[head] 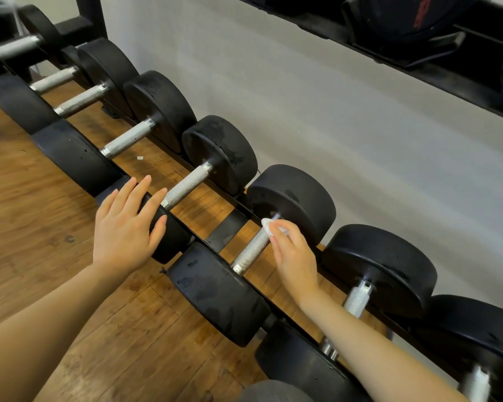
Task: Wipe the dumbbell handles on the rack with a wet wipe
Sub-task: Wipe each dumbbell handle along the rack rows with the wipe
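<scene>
A row of black dumbbells with knurled silver handles lies on a low black rack (227, 227). My right hand (295, 256) pinches a small white wet wipe (269, 226) against the far end of one handle (251, 250), close to the rear weight head. My left hand (125, 224) rests flat, fingers straight, on the near black head (169, 233) of the neighbouring dumbbell to the left, whose handle (186, 184) is bare.
Wooden floor (41, 227) spreads to the left and under the rack. A grey wall (331, 111) runs behind. An upper black rack tier (418, 39) with more weights crosses the top right. A small white scrap (140, 158) lies on the floor.
</scene>
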Motion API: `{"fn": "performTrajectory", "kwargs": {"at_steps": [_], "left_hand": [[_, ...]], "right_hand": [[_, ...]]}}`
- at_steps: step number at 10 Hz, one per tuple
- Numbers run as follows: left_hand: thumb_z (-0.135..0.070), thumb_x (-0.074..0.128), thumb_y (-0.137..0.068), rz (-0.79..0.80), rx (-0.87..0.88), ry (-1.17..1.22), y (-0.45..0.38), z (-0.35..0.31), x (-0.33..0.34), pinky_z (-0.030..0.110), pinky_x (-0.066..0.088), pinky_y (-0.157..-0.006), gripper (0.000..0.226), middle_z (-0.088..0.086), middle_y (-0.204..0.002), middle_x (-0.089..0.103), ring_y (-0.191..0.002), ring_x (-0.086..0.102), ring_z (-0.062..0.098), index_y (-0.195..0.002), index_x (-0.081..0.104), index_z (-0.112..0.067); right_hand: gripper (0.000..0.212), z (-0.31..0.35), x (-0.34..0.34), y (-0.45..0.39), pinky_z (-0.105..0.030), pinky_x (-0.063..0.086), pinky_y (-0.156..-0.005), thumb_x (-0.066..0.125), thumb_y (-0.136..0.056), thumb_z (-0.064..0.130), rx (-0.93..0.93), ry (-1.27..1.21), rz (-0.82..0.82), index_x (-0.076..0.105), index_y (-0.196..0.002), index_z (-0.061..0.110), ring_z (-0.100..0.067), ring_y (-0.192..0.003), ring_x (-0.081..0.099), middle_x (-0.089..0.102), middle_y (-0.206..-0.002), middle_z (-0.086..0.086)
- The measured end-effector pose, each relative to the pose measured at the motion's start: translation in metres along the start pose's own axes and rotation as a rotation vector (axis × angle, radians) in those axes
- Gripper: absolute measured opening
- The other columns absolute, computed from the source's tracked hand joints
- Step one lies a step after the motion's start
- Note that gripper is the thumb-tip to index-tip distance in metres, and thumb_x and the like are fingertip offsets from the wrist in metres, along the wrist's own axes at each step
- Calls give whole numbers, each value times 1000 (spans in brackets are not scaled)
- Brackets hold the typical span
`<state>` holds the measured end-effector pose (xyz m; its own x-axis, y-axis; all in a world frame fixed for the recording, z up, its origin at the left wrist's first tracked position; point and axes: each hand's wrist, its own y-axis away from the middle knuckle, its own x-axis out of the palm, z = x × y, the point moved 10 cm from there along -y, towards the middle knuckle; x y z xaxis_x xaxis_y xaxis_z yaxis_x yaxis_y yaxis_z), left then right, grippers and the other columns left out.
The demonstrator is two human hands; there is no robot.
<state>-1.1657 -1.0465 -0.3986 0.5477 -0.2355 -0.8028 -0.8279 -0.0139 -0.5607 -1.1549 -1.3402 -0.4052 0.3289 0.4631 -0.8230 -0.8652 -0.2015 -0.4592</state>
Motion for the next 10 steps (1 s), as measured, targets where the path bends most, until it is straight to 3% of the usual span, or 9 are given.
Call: {"fn": "performTrajectory", "kwargs": {"at_steps": [1, 2, 3, 4, 6, 7, 8, 10], "left_hand": [[-42, 33, -97, 8, -3, -2, 1, 0, 0, 51, 23, -115, 55, 18, -150, 43, -142, 34, 37, -141, 52, -14], [-42, 33, -97, 14, -1, -8, 1, 0, -1, 52, 24, -114, 56, 18, -150, 43, -142, 34, 37, -141, 52, -14], [-42, 33, -97, 16, 3, -8, 0, -1, 0, 52, 23, -115, 56, 18, -150, 43, -142, 33, 37, -142, 51, -13], [-42, 33, -97, 13, -2, -6, 1, 0, 1, 51, 23, -115, 56, 18, -151, 42, -142, 33, 37, -141, 52, -13], [-41, 34, -97, 12, -5, 0, 0, 0, 0, 51, 22, -115, 55, 18, -151, 42, -143, 32, 36, -142, 51, -14], [-41, 34, -97, 14, -6, -3, 1, 0, 0, 51, 22, -115, 55, 17, -151, 42, -143, 32, 36, -142, 51, -14], [-41, 34, -97, 15, -5, 3, 1, -1, 0, 51, 22, -115, 55, 17, -151, 42, -143, 32, 36, -142, 51, -14], [-42, 34, -97, 16, -12, 5, 1, 0, 0, 52, 22, -115, 56, 18, -151, 41, -143, 31, 36, -142, 50, -14]], "right_hand": [[48, -4, -5, 5, -5, 45, -79, 38, -97, 40, 17, -9, -18, 54, -136, 17, 7, -106, 45, 50, -123, 11], [39, -6, -6, 7, -10, 48, -78, 53, -96, 25, 52, -36, -49, 57, -134, 16, -1, -109, 49, 53, -124, 4], [38, -9, -5, 9, -11, 47, -78, 52, -96, 27, 47, -63, -53, 59, -132, 17, -9, -108, 54, 55, -123, 4], [37, -18, -4, 15, -8, 45, -77, 48, -97, 34, 143, -174, -77, 60, -129, 19, -1, -103, 53, 48, -115, 19], [28, -18, 10, 18, -2, 39, -80, 50, -100, 29, 168, -276, -46, 61, -123, 16, 13, -100, 47, 55, -115, 12], [32, -12, 3, 17, -5, 44, -80, 50, -98, 29, 127, -222, -96, 62, -124, 15, 7, -103, 51, 46, -110, 20], [35, -14, 2, 14, -5, 44, -83, 49, -98, 29, 148, -216, -133, 62, -126, 13, 5, -103, 51, 45, -118, 12], [31, -9, 5, 23, -3, 41, -86, 52, -98, 24, 121, -241, -115, 61, -128, 17, 10, -109, 46, 44, -123, 13]]}}
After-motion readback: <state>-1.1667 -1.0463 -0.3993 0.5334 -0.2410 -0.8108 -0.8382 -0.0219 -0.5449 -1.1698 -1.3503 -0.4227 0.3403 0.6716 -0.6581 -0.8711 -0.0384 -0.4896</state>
